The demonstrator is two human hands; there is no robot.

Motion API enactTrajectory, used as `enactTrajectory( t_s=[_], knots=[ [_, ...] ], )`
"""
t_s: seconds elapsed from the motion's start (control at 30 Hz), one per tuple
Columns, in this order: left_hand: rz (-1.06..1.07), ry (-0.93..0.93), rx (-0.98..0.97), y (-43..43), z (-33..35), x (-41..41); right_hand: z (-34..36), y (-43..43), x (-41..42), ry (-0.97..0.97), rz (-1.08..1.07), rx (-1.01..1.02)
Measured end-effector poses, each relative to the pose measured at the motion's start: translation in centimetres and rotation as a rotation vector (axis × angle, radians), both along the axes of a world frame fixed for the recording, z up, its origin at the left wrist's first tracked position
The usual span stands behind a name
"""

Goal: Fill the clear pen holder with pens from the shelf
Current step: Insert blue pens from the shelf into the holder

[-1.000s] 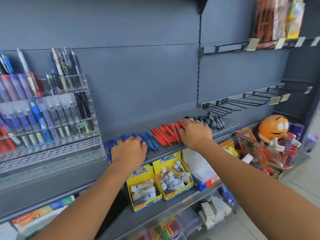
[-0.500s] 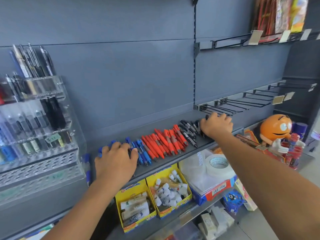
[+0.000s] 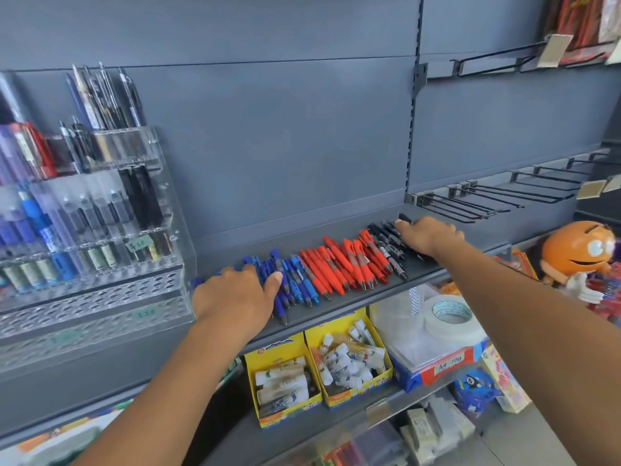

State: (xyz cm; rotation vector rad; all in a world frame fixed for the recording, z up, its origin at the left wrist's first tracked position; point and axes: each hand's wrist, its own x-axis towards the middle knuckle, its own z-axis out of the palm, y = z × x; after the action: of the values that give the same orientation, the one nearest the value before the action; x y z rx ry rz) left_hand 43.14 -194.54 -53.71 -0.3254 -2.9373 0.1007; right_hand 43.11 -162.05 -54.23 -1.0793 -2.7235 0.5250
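A row of loose pens lies on the grey shelf (image 3: 336,307): blue pens (image 3: 299,280) at the left, red pens (image 3: 346,260) in the middle, black pens (image 3: 386,240) at the right. My left hand (image 3: 235,294) rests flat on the left end of the blue pens, thumb out to the right. My right hand (image 3: 428,237) lies palm down on the right end of the black pens, fingers spread over them. The clear tiered pen holder (image 3: 161,183) stands at the left of the shelf, with several pens in its compartments.
Black wire hooks (image 3: 497,196) jut out from the back panel right of my right hand. Below the shelf sit yellow boxes of glue tubes (image 3: 316,371), a tape roll (image 3: 447,317) on a paper pack, and an orange figure (image 3: 578,250) at the right.
My right hand slid from the red pens rightward onto the black pens. My left hand stayed on the blue pens. The camera moved closer.
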Motion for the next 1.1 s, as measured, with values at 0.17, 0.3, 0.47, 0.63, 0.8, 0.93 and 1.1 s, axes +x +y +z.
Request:
enactTrajectory(
  t_s=[0.17,0.3,0.47,0.63,0.8,0.93,1.1],
  knots=[
    [0.058,-0.124,0.115,0.2,-0.1,-1.6,0.3,-2.0,-0.6,-0.061,0.044,0.022],
    [0.076,-0.157,0.214,-0.1,-0.7,-2.1,0.0,-3.1,-0.9,-0.057,0.063,0.027],
    [0.078,-0.151,0.291,0.7,-0.7,-1.8,-0.1,-5.3,-1.2,-0.032,0.094,0.020],
    [0.076,-0.136,0.360,1.3,-0.7,-1.7,0.7,-7.0,-1.3,0.013,0.086,-0.071],
    [0.023,-0.145,0.417,1.3,-0.7,-1.5,1.0,-8.4,-1.8,0.043,0.119,-0.146],
    [-0.021,-0.159,0.435,0.9,-0.4,-1.7,0.7,-9.5,-1.8,0.071,0.185,-0.183],
    [0.001,-0.068,0.251,0.4,0.2,-0.8,0.9,-9.2,-0.9,0.109,0.223,-0.241]
  ],
)
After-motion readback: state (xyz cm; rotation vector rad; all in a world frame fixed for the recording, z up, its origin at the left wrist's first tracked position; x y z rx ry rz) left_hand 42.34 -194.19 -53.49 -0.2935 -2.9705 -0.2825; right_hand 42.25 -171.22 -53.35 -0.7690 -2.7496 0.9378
